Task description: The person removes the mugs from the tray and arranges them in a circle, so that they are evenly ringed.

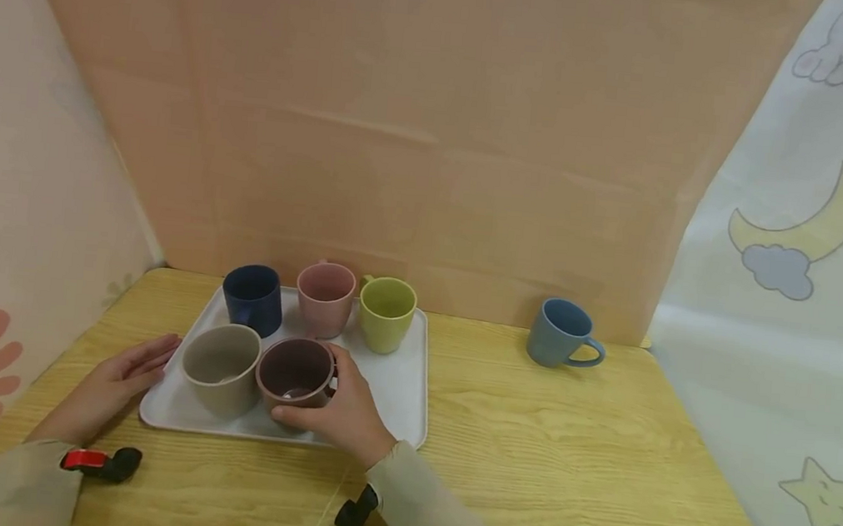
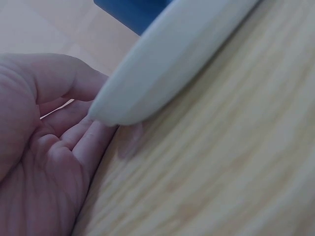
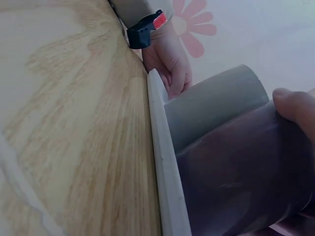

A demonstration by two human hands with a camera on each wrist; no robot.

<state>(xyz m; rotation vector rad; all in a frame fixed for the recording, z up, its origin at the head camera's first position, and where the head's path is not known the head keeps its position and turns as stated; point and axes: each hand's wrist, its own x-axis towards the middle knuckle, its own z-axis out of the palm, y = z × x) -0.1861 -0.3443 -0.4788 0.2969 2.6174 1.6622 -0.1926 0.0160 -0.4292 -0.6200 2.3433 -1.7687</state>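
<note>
My right hand grips a dark brown mug from its right side, thumb across the near wall. The mug stands at the front of a white tray, beside a beige cup; the right wrist view shows both at the tray's edge. At the tray's left edge my left hand lies with its fingers extended along the rim, and the left wrist view shows its fingertips against that rim. Behind, on the tray, are a navy mug, a pink mug and a yellow-green mug.
A blue mug stands alone toward the back right of the wooden table, its handle pointing right. An orange-brown sheet rises behind the table, with pale printed panels on both sides.
</note>
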